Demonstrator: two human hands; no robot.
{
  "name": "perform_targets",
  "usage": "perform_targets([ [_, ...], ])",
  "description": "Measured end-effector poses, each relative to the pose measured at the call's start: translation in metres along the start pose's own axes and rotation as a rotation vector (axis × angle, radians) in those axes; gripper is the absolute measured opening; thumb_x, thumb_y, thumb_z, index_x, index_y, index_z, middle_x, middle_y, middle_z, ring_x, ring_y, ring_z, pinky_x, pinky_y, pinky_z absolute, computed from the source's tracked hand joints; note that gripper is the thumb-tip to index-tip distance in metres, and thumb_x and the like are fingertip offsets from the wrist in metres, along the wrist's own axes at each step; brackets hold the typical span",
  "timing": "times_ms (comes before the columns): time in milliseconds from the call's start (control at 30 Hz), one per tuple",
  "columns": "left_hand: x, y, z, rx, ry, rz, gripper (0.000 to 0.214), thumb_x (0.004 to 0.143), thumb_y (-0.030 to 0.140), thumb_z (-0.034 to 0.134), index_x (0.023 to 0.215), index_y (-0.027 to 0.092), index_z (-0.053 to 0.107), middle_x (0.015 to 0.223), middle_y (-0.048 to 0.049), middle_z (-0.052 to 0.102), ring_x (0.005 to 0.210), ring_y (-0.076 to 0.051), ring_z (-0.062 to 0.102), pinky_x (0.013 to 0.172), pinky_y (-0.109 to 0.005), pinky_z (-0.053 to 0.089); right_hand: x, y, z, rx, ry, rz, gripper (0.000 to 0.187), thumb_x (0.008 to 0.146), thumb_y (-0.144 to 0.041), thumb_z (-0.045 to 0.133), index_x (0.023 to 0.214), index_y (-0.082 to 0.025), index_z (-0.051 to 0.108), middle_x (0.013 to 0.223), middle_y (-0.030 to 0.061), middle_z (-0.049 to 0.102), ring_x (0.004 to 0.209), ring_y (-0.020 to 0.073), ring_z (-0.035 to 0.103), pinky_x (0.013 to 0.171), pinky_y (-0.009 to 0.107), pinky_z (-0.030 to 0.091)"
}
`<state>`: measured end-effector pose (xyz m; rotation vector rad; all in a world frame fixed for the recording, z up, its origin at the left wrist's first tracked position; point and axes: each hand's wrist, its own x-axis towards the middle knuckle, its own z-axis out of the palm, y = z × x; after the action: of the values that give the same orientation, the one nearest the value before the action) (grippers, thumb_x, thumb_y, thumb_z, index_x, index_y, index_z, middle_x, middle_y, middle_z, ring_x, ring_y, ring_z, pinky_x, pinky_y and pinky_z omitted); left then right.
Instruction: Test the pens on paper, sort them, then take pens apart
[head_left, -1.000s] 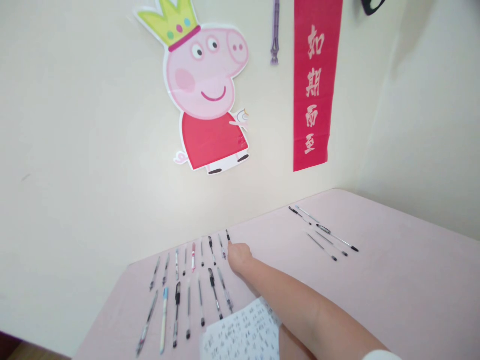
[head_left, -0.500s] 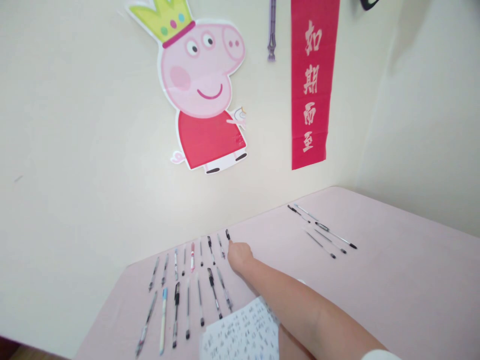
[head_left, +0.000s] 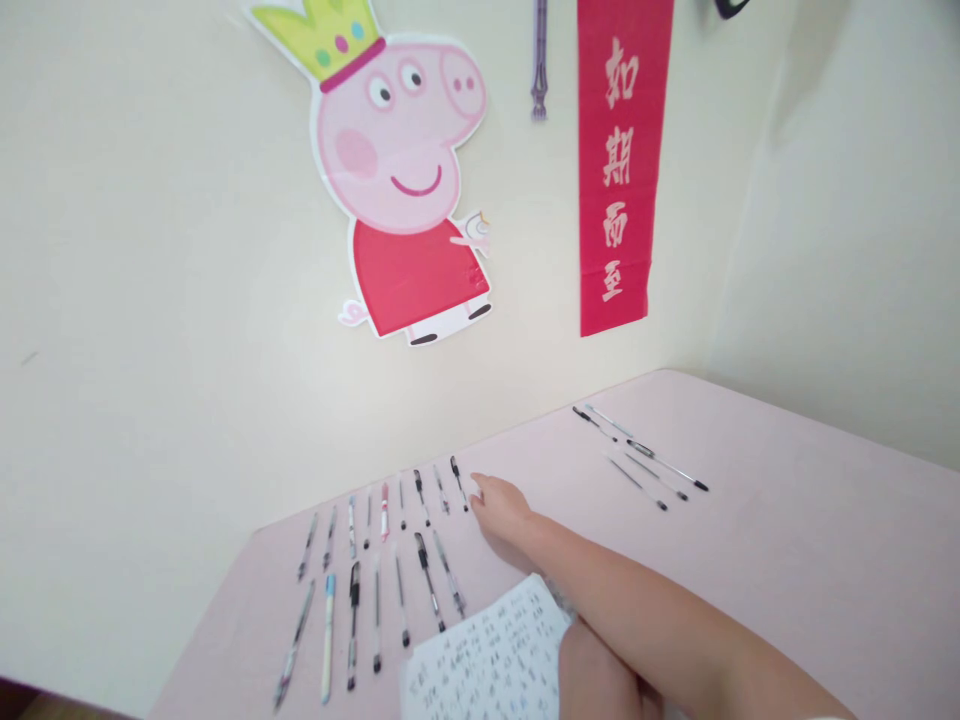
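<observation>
My right hand [head_left: 499, 507] is just right of a black-capped pen [head_left: 458, 484] at the right end of the far row. Its thumb and forefinger are slightly apart with nothing between them. Several pens and refills lie side by side in two rows, among them a pink pen [head_left: 385, 512] and a blue-capped pen [head_left: 328, 637]. A handwritten sheet of paper [head_left: 487, 660] is at the bottom centre. Bare skin [head_left: 604, 675] shows against its right edge, under my right forearm; whether this is my left hand I cannot tell, and no fingers show clearly.
A looser group of pens and refills lies farther right, including a long black-capped pen [head_left: 667, 465]. The pink tabletop [head_left: 787, 560] meets the wall behind. A cartoon pig cutout [head_left: 420, 280] and a red banner [head_left: 616, 200] are on the wall.
My right hand has let go of the black-capped pen and drawn back to the right. That pen now lies fully visible in the far row. The paper shows slightly higher.
</observation>
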<state>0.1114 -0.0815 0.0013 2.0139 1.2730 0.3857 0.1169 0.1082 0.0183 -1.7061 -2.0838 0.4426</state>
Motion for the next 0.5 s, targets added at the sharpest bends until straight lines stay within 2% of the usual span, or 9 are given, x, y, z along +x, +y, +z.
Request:
perform_targets([
  [100, 0.019, -0.001, -0.006, 0.114, 0.006, 0.067, 0.023, 0.076, 0.015, 0.046, 0.088, 0.021, 0.066, 0.098, -0.0075, 0.063, 0.097, -0.022, 0.054, 0.084, -0.034, 0.041, -0.016, 0.022, -0.015, 0.010, 0.083, 0.008, 0.042, 0.084, -0.024, 0.039, 0.124, -0.015, 0.051, 0.118, 0.0098, 0.060, 0.105, 0.0198, 0.055, 0.090, 0.027, 0.037],
  [200, 0.019, -0.001, -0.005, 0.219, 0.027, 0.065, 0.022, 0.075, 0.018, 0.043, 0.075, 0.018, 0.065, 0.086, -0.0082, 0.062, 0.087, -0.023, 0.055, 0.077, -0.035, 0.042, -0.034, 0.052, -0.031, -0.033, 0.143, 0.034, 0.037, 0.083, -0.021, 0.039, 0.115, -0.014, 0.057, 0.111, 0.0096, 0.063, 0.100, 0.0187, 0.057, 0.087, 0.026, 0.037],
  [333, 0.015, -0.001, -0.002, 0.250, 0.041, 0.070, 0.021, 0.076, 0.020, 0.042, 0.074, 0.019, 0.062, 0.086, -0.0071, 0.061, 0.086, -0.022, 0.054, 0.076, -0.035, 0.040, -0.058, 0.095, -0.058, -0.156, 0.209, 0.150, 0.028, 0.084, -0.023, 0.040, 0.099, -0.016, 0.062, 0.096, 0.0084, 0.065, 0.085, 0.0176, 0.059, 0.075, 0.025, 0.038],
  [500, 0.015, -0.003, -0.003, 0.250, 0.051, 0.093, 0.021, 0.078, 0.023, 0.041, 0.075, 0.019, 0.061, 0.087, -0.0062, 0.060, 0.086, -0.021, 0.052, 0.076, -0.034, 0.038, -0.079, 0.141, -0.094, -0.360, 0.234, 0.337, 0.021, 0.081, -0.022, 0.046, 0.093, -0.015, 0.062, 0.095, 0.0111, 0.062, 0.087, 0.0207, 0.059, 0.070, 0.027, 0.037],
])
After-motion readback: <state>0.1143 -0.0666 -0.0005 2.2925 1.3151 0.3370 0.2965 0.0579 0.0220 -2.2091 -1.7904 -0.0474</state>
